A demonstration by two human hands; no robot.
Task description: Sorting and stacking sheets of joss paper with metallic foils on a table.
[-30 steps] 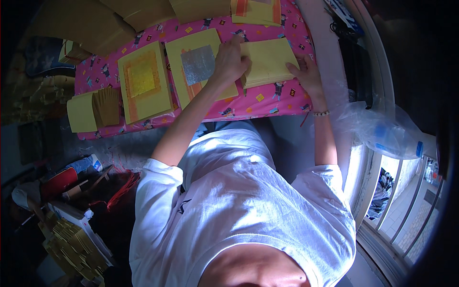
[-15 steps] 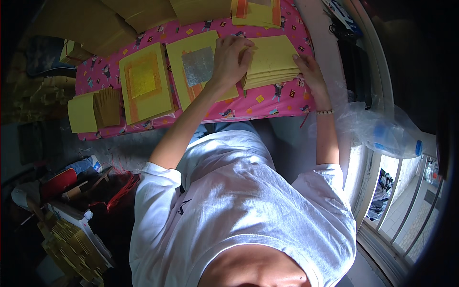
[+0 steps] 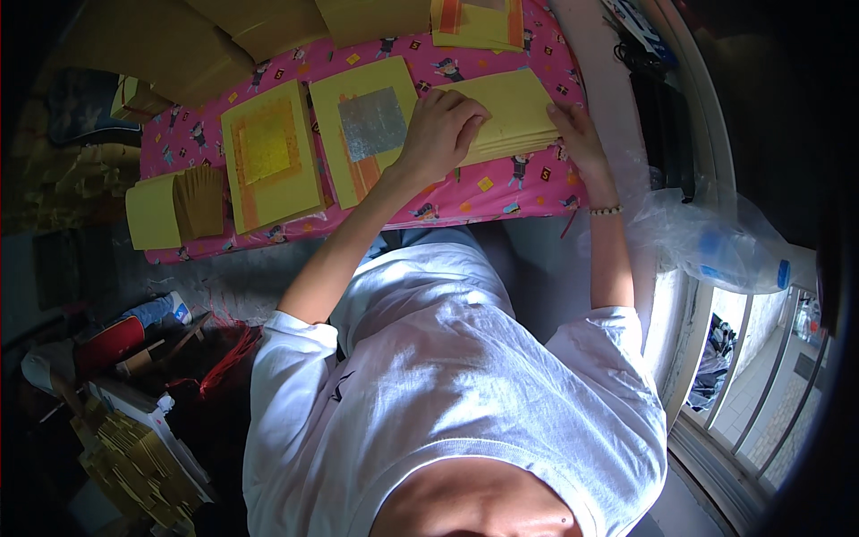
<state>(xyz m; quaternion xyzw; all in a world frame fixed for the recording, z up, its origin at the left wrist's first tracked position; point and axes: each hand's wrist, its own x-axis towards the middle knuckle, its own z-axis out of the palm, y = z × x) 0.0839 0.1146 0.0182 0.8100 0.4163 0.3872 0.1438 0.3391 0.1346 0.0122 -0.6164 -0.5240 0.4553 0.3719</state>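
On the pink-clothed counter (image 3: 501, 192), the left hand (image 3: 440, 132) lies flat, fingers together, pressing the yellow paper stack (image 3: 514, 112) just right of the silver-foil sheet (image 3: 373, 123), while the right hand (image 3: 580, 143) pinches its edge, seemingly squaring it.

1. Your work surface is a table under a pink patterned cloth (image 3: 501, 192), running across the upper middle of the frame.
2. At its left end lies a small yellow sheet stack (image 3: 152, 213) touching a fanned brown bundle (image 3: 201, 199).
3. Right of that, a gold-centred stack (image 3: 268, 157), then a silver-centred stack (image 3: 367, 125).
4. Upper right of centre sits a plain yellow stack (image 3: 514, 107); at the top edge, an orange-striped stack (image 3: 474, 22).
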